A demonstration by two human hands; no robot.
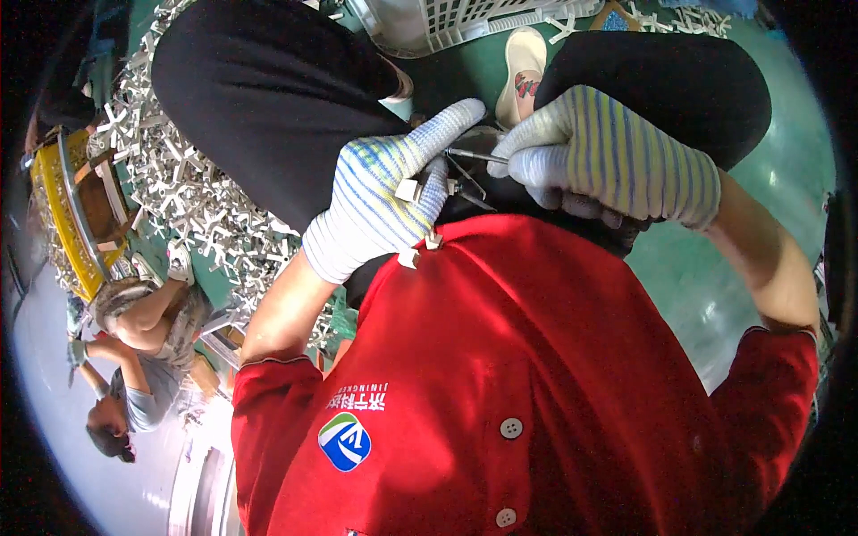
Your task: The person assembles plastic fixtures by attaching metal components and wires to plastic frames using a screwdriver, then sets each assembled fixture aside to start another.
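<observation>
My left hand [380,192], in a white glove with blue and yellow stripes, is closed around a small part with pale, blocky ends [408,190]. Thin dark metal pieces [472,179] stick out past its fingers, and the glove hides most of the part. In a matching glove, my right hand [626,161] pinches a thin metal rod [478,155]. The rod's tip points left and reaches the metal pieces by my left fingers; whether it touches them I cannot tell. Both hands are over my lap, between my black-trousered knees.
A large heap of white, many-armed parts [192,183] covers the green floor on the left. A white slatted crate [465,22] stands ahead of my feet. Farther left are a yellow crate [58,210] and another person [152,402], seated. More white parts [688,22] lie beyond my right knee.
</observation>
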